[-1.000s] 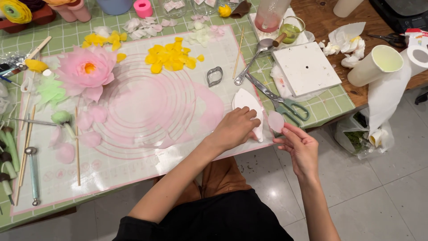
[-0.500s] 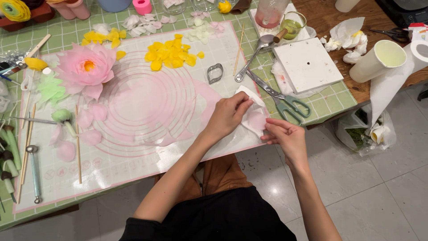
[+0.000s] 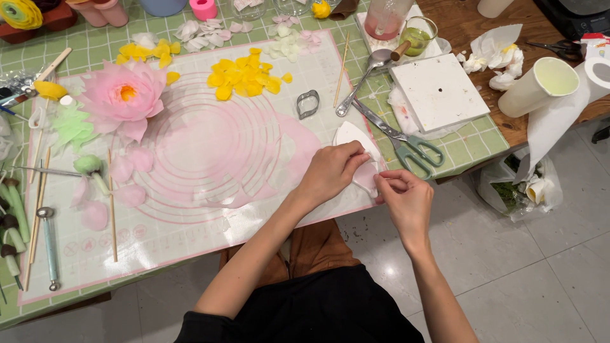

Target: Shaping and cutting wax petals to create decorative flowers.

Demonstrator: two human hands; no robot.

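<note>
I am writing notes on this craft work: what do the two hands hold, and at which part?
Both hands hold one pale pink petal: the left hand pinches its upper edge, the right hand its lower right edge, over the mat's edge.

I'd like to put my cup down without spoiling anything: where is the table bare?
Barest is the middle of the white ringed work mat, between the big pink paper flower, yellow petal pile and left hand. The mat's near strip too. The far edge and left side are crowded.
</note>
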